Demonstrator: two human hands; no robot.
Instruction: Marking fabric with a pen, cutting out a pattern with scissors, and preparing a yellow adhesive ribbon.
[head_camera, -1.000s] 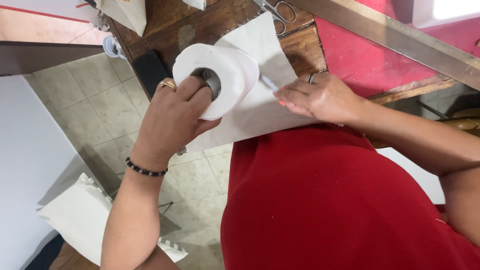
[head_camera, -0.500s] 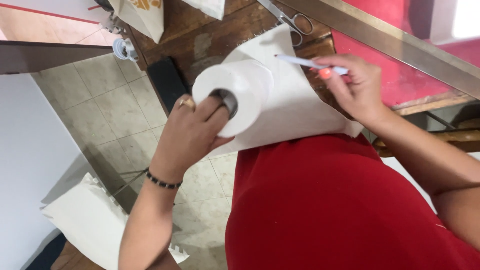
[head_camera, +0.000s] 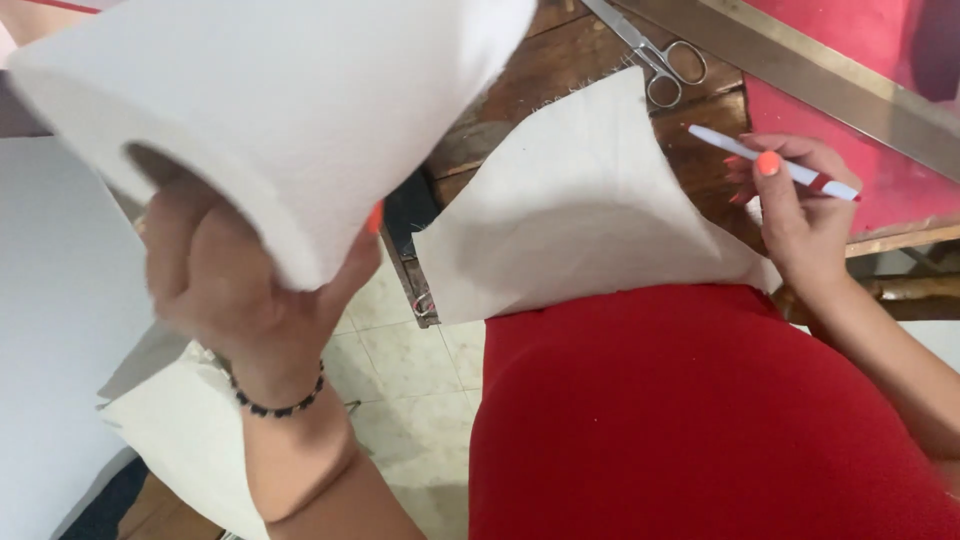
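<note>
Wood table (head_camera: 520, 105): cloth (head_camera: 570, 215), scissors (head_camera: 655, 50).

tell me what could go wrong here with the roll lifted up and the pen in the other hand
The white roll, gripped one-handed by the left hand, blocks much of the view of the wooden table, so it may bump the scissors. The cream fabric piece overhangs the edge unweighted and could slide off. The pen might mark it.

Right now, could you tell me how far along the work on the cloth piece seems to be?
The cream cloth piece lies flat on the wooden table, scissors set aside. In hand: the left hand lifts the white roll, and the right hand holds the pen off the cloth. No drawn line is visible, so cutting appears left.
</note>
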